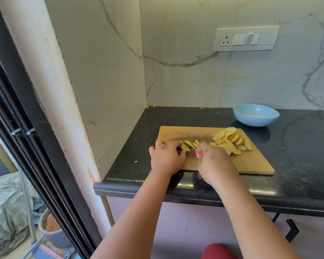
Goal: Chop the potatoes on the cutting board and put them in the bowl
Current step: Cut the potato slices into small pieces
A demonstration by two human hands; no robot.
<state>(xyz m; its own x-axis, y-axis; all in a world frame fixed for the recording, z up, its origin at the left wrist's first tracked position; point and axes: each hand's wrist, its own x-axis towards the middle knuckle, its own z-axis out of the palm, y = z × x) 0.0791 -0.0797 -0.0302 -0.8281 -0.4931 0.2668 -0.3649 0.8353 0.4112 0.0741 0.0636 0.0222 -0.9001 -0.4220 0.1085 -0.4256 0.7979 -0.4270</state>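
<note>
Black desk [297, 146] filled frame centre and right. Wooden cutting board [251, 161] lay at centre. Blue bowl [255, 114] stood beyond board, upper right, apparently without potato. Left hand [166, 156] pressed curled fingers onto potato piece [184, 146] at board's near-left part. Right hand [212, 161] gripped orange-handled knife [198, 153], blade mostly hidden. Sliced potato heap [232, 140] sat right of hands. Risk, judged: left fingertips close to blade; slip on wet piece could nick them.
</note>
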